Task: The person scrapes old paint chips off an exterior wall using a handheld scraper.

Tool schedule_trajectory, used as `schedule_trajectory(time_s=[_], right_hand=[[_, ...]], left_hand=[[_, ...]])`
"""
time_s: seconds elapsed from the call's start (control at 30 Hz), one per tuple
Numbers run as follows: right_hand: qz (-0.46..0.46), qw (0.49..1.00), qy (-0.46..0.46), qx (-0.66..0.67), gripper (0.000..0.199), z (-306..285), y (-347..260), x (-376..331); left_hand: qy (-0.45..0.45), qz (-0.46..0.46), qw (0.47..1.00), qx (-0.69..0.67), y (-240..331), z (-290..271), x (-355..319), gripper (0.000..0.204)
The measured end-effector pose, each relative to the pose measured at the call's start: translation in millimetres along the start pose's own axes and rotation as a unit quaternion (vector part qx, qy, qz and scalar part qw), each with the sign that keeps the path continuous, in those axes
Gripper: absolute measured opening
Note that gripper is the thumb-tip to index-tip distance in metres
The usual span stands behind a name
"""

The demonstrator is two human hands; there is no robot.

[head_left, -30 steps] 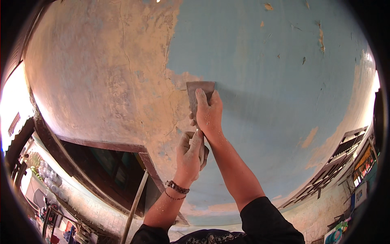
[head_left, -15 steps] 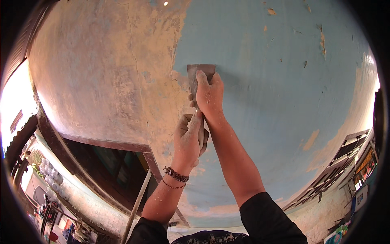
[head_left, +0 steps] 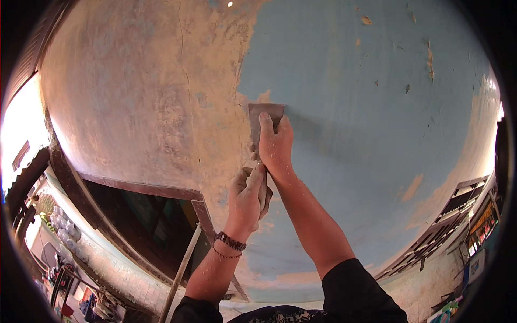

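Head view: a person's 2 hands work a scraper (head_left: 265,119) against a blue ceiling (head_left: 377,107). The right hand (head_left: 276,142) presses fingers together on its blade; the left hand (head_left: 246,196) clamps the handle below.

A dark brown window frame (head_left: 134,189) runs across the lower left, with a pale wooden pole (head_left: 180,274) leaning below it. Far left, bright daylight (head_left: 16,134) floods in. At the lower right stands a slatted window (head_left: 458,202), near some coloured clutter (head_left: 474,266)
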State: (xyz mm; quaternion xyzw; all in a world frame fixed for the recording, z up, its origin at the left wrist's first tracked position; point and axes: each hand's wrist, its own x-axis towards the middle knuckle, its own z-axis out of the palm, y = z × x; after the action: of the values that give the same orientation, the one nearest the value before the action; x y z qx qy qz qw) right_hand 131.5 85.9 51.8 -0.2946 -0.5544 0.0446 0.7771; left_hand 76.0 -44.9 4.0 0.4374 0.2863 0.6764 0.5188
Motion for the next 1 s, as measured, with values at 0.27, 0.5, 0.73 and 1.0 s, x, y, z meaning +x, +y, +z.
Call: schedule_trajectory(time_s=[0.27,0.5,0.73,1.0], right_hand=[[0.232,0.955,-0.068,0.172,0.027,-11.8,-47.4,8.1],[0.300,0.930,-0.089,0.193,0.026,-11.7,-70.8,18.2],[0.268,0.943,-0.076,0.182,0.025,-8.2,-55.9,10.0],[0.210,0.962,-0.062,0.164,0.025,-7.9,-52.6,1.8]], left_hand=[[-0.004,0.004,1.000,0.011,19.4,4.8,4.0,0.024],[-0.018,0.009,1.000,-0.006,27.9,4.3,4.6,0.025],[-0.003,-0.003,1.000,0.001,22.3,2.3,7.4,0.024],[0.019,-0.011,1.000,0.007,21.4,0.2,1.2,0.024]])
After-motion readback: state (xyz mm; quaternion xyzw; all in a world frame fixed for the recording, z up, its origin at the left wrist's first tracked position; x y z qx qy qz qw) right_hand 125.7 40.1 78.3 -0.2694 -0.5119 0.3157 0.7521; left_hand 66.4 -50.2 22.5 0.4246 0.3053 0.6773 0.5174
